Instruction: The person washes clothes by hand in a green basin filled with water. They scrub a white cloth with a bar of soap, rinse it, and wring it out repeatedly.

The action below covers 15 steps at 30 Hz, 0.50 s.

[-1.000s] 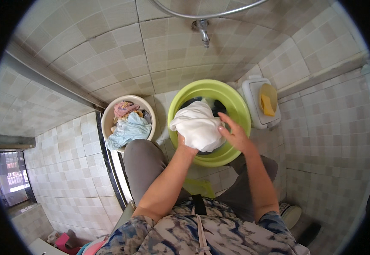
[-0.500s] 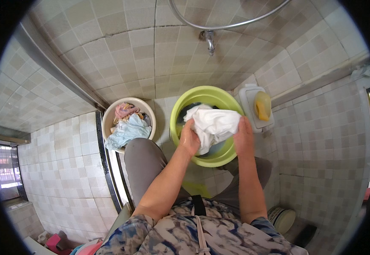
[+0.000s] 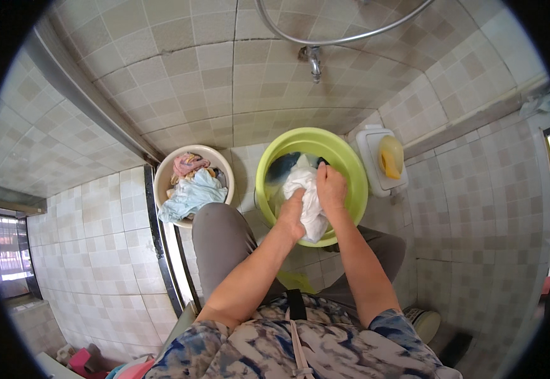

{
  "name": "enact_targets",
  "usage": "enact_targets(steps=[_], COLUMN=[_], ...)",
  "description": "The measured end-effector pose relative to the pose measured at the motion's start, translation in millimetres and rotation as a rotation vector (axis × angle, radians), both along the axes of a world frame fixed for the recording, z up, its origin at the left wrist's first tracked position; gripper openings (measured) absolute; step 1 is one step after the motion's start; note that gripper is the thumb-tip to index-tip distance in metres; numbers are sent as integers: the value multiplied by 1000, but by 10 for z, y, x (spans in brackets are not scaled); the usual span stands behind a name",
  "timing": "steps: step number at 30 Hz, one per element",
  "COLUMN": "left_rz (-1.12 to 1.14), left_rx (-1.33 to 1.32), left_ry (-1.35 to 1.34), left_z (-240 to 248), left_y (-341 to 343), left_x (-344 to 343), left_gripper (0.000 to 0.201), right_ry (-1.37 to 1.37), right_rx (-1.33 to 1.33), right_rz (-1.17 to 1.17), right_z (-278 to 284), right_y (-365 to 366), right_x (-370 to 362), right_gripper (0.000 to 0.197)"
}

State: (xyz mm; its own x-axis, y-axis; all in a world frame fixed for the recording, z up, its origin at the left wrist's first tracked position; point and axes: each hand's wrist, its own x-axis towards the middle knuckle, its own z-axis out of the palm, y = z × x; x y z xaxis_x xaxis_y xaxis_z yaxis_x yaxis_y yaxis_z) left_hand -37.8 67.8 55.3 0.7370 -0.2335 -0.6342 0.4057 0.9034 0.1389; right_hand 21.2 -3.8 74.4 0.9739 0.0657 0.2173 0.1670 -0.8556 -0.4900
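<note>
"Starting from the left, what's there?"

"A round cream basin [image 3: 231,180] on the tiled floor, just beside the person's left knee [image 3: 221,224]. In it lie crumpled clothes: a pink cloth [image 3: 189,164] at the back and a pale blue cloth [image 3: 193,194] in front, draping over the near rim."

"And to the right of that?"

"A larger lime-green tub [image 3: 355,186], between the person's knees and the wall. A dark cloth [image 3: 282,168] lies inside, toward the back left."

"Where are the hands?"

"Both over the tub. The left hand [image 3: 293,216] grips the near left side of a bunched white cloth [image 3: 310,201], its thumb on top; the other fingers are mostly hidden."

"So the cloth is between them?"

"Yes, squeezed between the two. Part of it shows beyond the hands, toward the wall, and a loose fold hangs on the near side, close to the tub's front rim."

"And the right hand?"

"The right hand [image 3: 332,188] is closed on the cloth's right side, a little farther from the body than the left."

"Anything past the tub?"

"A white box [image 3: 368,165], near its right rim, with a yellow item [image 3: 387,165] on top."
</note>
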Motion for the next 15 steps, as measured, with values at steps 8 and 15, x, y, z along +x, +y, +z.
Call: enact_targets(steps=[8, 15], left_rz=[233, 28], left_rx=[-105, -117], left_ry=[-258, -88], left_z=[-140, 14], left_y=[121, 66], left_x=[-83, 43], left_gripper=[31, 30], right_ry=[-293, 101], right_rx=[113, 222], right_rz=[318, -27], right_z=[244, -14], right_y=[459, 10], right_x=[-649, -75], right_gripper=[36, 41])
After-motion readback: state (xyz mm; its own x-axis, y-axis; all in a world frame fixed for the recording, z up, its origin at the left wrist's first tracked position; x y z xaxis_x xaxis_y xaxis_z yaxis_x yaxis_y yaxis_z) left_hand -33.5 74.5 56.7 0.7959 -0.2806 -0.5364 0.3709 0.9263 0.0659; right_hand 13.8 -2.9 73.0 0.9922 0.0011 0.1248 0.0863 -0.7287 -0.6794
